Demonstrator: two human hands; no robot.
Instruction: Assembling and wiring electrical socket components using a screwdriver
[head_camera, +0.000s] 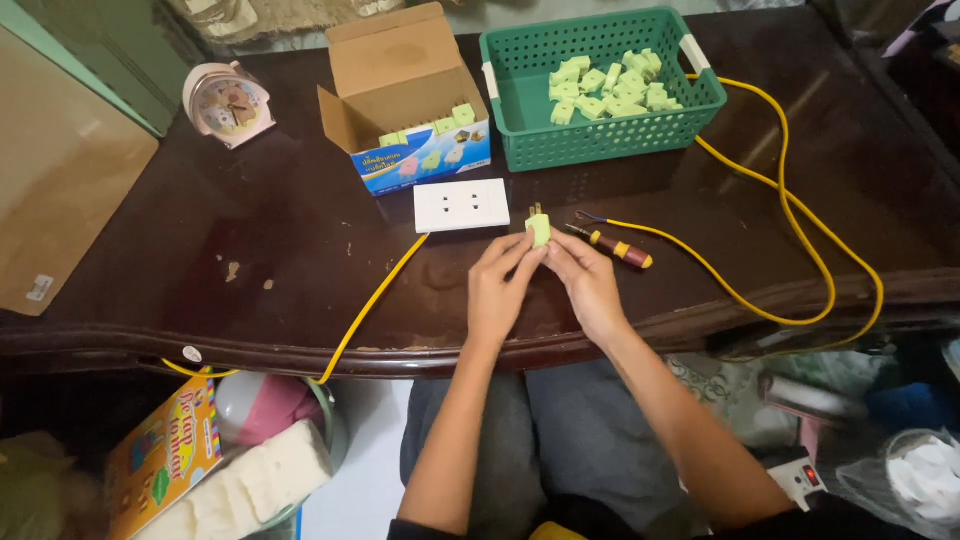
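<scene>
A small pale green plug (539, 229) with metal prongs pointing up is pinched between the fingertips of my left hand (500, 285) and my right hand (588, 283), just above the dark wooden table (300, 240). A white socket plate (462, 205) on a yellow cable (372, 300) lies right behind the plug. To the right of my fingers lies a screwdriver (615, 246) with a red and yellow handle.
A green plastic basket (520, 120) at the back holds several more green plugs (610, 85). An open cardboard box (405, 95) with plugs stands left of it, and a pink alarm clock (226, 103) further left. A long yellow cable (800, 230) loops across the right side.
</scene>
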